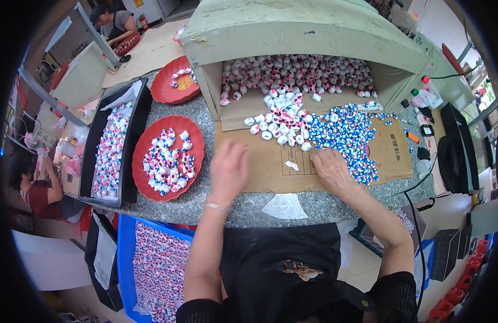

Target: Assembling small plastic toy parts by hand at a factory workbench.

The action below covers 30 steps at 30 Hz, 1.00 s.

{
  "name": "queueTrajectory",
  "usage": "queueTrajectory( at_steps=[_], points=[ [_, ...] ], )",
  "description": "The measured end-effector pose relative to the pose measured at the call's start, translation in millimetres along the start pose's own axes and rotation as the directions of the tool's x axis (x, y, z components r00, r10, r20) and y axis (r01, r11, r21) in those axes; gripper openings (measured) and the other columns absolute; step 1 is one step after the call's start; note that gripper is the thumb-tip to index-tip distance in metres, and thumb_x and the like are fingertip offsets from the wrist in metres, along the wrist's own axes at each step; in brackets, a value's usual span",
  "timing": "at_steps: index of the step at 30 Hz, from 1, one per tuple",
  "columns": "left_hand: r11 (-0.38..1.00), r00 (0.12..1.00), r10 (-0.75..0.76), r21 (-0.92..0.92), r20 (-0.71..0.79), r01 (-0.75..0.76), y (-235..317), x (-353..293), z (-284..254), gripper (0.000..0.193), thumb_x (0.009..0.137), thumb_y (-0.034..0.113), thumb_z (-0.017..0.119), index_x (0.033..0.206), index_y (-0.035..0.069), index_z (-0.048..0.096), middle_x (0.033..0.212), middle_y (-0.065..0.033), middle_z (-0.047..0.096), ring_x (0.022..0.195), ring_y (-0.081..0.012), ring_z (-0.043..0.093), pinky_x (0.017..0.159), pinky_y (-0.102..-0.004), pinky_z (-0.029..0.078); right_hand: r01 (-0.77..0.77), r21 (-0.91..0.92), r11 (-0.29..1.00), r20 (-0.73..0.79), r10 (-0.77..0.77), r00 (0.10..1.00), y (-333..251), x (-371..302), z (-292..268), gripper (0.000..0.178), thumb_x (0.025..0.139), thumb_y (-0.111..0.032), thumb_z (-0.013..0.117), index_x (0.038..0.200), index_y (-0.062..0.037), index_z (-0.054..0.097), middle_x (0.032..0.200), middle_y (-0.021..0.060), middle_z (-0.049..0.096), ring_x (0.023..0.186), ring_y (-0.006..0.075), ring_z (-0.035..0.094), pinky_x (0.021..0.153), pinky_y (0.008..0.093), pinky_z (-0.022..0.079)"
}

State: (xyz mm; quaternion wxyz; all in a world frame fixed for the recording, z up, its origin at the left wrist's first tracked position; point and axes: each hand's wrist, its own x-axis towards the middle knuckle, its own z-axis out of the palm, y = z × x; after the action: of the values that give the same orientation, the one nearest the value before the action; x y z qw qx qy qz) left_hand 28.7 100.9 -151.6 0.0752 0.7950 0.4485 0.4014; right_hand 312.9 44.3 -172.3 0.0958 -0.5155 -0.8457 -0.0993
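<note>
My left hand (229, 166) is over the left edge of a flat cardboard sheet (260, 180), its fingers smeared by motion. Whether it holds a small piece does not show. Bent fingers bring my right hand (333, 171) down to the cardboard, pressed together beside a heap of small blue-and-white pieces (343, 129). What they grip is hidden. Just beyond lies a cluster of small white-and-pink figure heads (284, 116). To my left, a red scalloped bowl (141, 180) contains pieces with white, pink and blue parts joined. A white scrap (292, 165) lies on the cardboard.
A pale green hooded box (308, 32) covers many pink-and-white heads. Left are a black tray (131, 185) of pieces and another red bowl (157, 89). Below is a blue crate (126, 264). A clear triangular sheet (285, 207) lies at the front edge. Two people sit at left.
</note>
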Motion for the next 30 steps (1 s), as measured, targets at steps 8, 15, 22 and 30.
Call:
queueTrajectory(
  at_steps=[8, 15, 22, 30],
  points=[
    [0.992, 0.97, -0.049, 0.123, 0.237, 0.02, 5, 37, 84, 0.013, 0.085, 0.005, 0.062, 0.097, 0.002, 0.057, 0.1, -0.0168, 0.054, 0.082, -0.036, 0.063, 0.068, -0.0475, 0.052, -0.045, 0.399, 0.916, -0.127, 0.104, 0.986, 2, -30, 1, 0.028, 0.076, 0.008, 0.058, 0.103, 0.0038, 0.062, 0.103, 0.0172, 0.062, 0.092, 0.0336, 0.062, 0.081, 0.04, 0.052],
    [0.253, 0.704, -0.367, -0.663, 0.608, 0.705, 20, -13, 9, 0.02, 0.094, 0.01, 0.061, 0.113, 0.002, 0.059, 0.106, -0.0073, 0.062, 0.076, -0.0099, 0.06, 0.069, -0.0238, 0.051, -0.06, 0.383, 0.922, -0.01, 0.069, 0.998, 7, -33, -15, 0.031, 0.075, 0.007, 0.058, 0.106, 0.0053, 0.064, 0.107, 0.0182, 0.061, 0.097, 0.0339, 0.061, 0.084, 0.0395, 0.052],
    [-0.184, 0.692, -0.211, -0.723, 0.691, 0.666, 37, -86, -7, 0.037, 0.091, 0.002, 0.061, 0.128, 0.002, 0.057, 0.114, -0.0102, 0.065, 0.087, -0.0115, 0.063, 0.076, -0.0254, 0.052, -0.088, 0.374, 0.923, 0.154, 0.031, 0.988, 6, -16, -24, 0.022, 0.074, 0.005, 0.055, 0.095, 0.0064, 0.063, 0.098, 0.0209, 0.06, 0.092, 0.0355, 0.062, 0.078, 0.0409, 0.052],
    [-0.062, 0.756, -0.27, -0.794, 0.597, 0.605, 47, -96, -5, 0.032, 0.089, -0.006, 0.061, 0.121, 0.001, 0.061, 0.106, -0.004, 0.064, 0.1, -0.0108, 0.061, 0.085, -0.0258, 0.053, -0.172, 0.249, 0.953, 0.261, 0.105, 0.96, -1, -14, -22, 0.008, 0.074, -0.003, 0.062, 0.073, 0.0044, 0.063, 0.073, 0.0203, 0.061, 0.074, 0.0377, 0.065, 0.068, 0.0453, 0.053]
  ],
)
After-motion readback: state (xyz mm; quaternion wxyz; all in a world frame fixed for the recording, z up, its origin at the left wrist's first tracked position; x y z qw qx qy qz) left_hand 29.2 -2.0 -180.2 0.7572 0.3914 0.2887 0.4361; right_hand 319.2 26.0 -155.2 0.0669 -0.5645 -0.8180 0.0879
